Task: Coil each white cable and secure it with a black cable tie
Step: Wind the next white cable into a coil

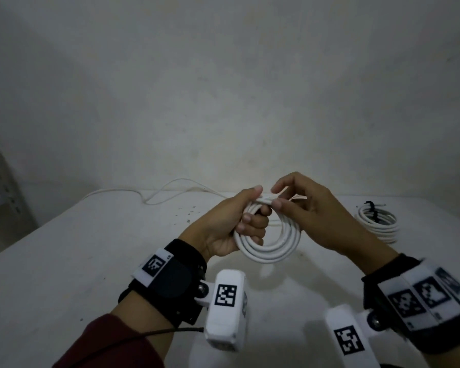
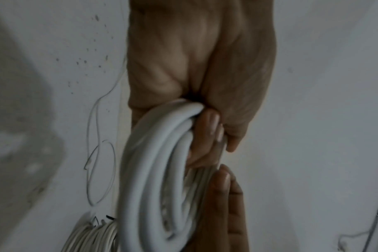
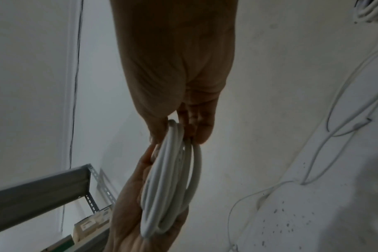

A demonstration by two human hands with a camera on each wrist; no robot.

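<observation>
White coil (image 1: 270, 245) gripped by left hand (image 1: 231, 224), right hand (image 1: 311, 208) apparently pinching.

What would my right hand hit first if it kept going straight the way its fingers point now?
Probably the left hand. The right hand points leftward, pinching the top of the white cable coil, with the left thumb right beside its fingertips. Depth is unclear, though.

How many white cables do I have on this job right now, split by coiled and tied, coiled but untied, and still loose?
Coiled and tied with a black cable tie: 1, the finished coil on the table.
Coiled, no tie visible: 1, the coil in hand, gripped by the left hand, its end pinched by the right hand.
Loose: 1, the loose cable at the table's far edge.
Total: 3.
</observation>
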